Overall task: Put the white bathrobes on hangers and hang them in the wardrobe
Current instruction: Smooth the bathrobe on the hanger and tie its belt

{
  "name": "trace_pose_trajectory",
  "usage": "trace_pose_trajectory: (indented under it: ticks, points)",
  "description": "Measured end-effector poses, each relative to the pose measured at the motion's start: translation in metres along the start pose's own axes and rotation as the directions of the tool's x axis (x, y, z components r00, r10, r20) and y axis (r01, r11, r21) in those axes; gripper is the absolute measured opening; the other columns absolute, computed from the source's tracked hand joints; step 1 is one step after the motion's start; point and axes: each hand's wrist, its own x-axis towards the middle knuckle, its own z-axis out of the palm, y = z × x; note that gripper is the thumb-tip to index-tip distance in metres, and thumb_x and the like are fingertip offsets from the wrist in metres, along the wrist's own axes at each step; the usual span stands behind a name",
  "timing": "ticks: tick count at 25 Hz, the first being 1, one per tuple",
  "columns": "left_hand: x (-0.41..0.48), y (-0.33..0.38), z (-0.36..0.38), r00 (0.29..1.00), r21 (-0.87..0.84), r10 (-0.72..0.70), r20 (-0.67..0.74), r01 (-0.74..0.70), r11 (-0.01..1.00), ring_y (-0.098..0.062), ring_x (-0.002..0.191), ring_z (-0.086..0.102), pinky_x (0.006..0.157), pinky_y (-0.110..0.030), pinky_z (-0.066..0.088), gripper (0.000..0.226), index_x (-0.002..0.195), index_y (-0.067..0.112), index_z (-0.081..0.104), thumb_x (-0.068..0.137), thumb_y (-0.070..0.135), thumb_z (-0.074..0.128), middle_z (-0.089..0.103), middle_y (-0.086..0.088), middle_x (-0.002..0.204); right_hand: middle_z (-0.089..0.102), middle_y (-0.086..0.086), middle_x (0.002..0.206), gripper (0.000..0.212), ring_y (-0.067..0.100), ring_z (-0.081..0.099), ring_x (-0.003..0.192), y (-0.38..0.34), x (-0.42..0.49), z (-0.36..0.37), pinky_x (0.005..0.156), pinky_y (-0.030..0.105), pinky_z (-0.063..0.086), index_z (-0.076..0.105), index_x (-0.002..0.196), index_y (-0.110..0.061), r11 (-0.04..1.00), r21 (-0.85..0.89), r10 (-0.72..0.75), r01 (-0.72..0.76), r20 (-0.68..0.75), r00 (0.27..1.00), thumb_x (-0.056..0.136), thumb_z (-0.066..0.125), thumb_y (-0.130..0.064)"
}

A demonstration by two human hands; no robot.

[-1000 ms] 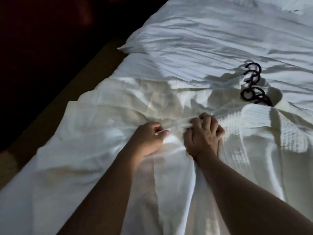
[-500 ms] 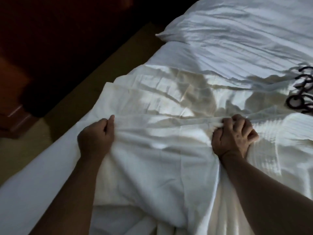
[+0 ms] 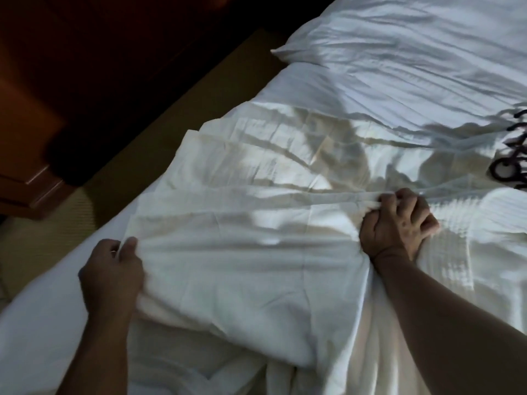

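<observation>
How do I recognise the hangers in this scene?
Start at the white bed, then go to the picture's right edge, just beyond the right hand. The hangers show only dark curled hooks, the one dark shape against the white bathrobe.

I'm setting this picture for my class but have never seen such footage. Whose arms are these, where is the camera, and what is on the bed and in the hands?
No machine here: the camera sits on a person's head, looking down at their own bare arms. The left hand pinches an edge of a white bathrobe spread on the bed; the right hand grips a bunched fold of it. Dark hanger hooks lie at the right edge, partly cut off. A pillow lies beyond; dark wooden furniture stands left.
</observation>
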Motion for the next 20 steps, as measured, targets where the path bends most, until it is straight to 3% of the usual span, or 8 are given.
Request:
trace_pose_trajectory:
  ticks: [3,5,7,11,14,18,20]
  points:
    - [-0.018,-0.003,0.006,0.994,-0.022,0.018,-0.107,-0.021,1.000,-0.044,0.096,0.061,0.079,-0.046,0.046,0.037,0.107,0.008,0.063,0.101,0.044,0.056,0.066,-0.019,0.097,0.043,0.013,0.138,0.040,0.037,0.035,0.127,0.001,0.000,0.002,0.103,0.059,0.026,0.056,0.109,-0.016,1.000,-0.008,0.010,-0.010,-0.004,1.000,0.078,0.042,-0.036]
    - [-0.031,-0.010,0.004,0.997,0.026,-0.069,-0.047,0.071,0.997,-0.043,0.101,0.061,0.080,-0.046,0.044,0.047,0.116,0.013,0.057,0.097,0.056,0.056,0.061,-0.013,0.100,0.043,0.014,0.137,0.039,0.037,0.035,0.126,0.001,0.000,0.002,0.103,0.059,0.026,0.056,0.109,-0.015,1.000,-0.006,0.012,-0.012,-0.002,1.000,0.079,0.041,-0.036]
    - [-0.037,-0.019,0.000,0.994,0.111,-0.106,0.018,0.104,0.988,-0.046,0.105,0.060,0.084,-0.049,0.047,0.050,0.121,0.013,0.057,0.095,0.055,0.060,0.063,-0.016,0.107,0.043,0.014,0.138,0.040,0.038,0.035,0.126,0.001,0.000,0.003,0.103,0.060,0.026,0.056,0.109,-0.014,1.000,-0.010,0.012,-0.012,0.002,1.000,0.079,0.040,-0.036]
    - [-0.036,-0.018,0.029,0.991,0.150,0.074,-0.116,-0.056,0.987,-0.052,0.085,0.062,0.072,-0.051,0.048,0.025,0.105,0.008,0.054,0.101,0.033,0.056,0.064,-0.032,0.092,0.045,0.015,0.137,0.040,0.038,0.036,0.126,0.003,0.001,0.005,0.103,0.057,0.026,0.056,0.111,-0.015,1.000,-0.025,0.010,-0.010,-0.006,1.000,0.080,0.043,-0.037]
    - [-0.032,-0.023,0.049,0.981,0.210,0.108,-0.159,-0.073,0.975,-0.051,0.077,0.061,0.066,-0.048,0.042,0.021,0.101,0.009,0.047,0.103,0.030,0.049,0.063,-0.032,0.086,0.045,0.014,0.136,0.039,0.039,0.038,0.127,0.002,0.001,0.007,0.103,0.057,0.026,0.056,0.111,-0.016,1.000,-0.029,-0.002,0.002,-0.002,1.000,0.080,0.045,-0.036]
    - [-0.027,-0.034,0.055,0.981,0.220,0.114,-0.155,-0.078,0.972,-0.050,0.080,0.062,0.067,-0.046,0.039,0.020,0.101,0.012,0.045,0.103,0.032,0.045,0.064,-0.029,0.090,0.042,0.015,0.138,0.038,0.039,0.036,0.127,0.002,-0.002,0.003,0.103,0.059,0.026,0.054,0.113,-0.016,0.999,-0.037,-0.003,0.004,0.007,1.000,0.083,0.043,-0.037]
    - [-0.024,-0.036,0.058,0.982,0.226,0.111,-0.150,-0.075,0.971,-0.051,0.085,0.062,0.071,-0.048,0.041,0.022,0.104,0.010,0.045,0.104,0.032,0.043,0.064,-0.030,0.097,0.040,0.014,0.138,0.040,0.037,0.034,0.129,-0.001,0.001,0.000,0.104,0.059,0.024,0.053,0.117,-0.018,0.998,-0.066,-0.001,0.006,0.076,0.997,0.085,0.040,-0.040]
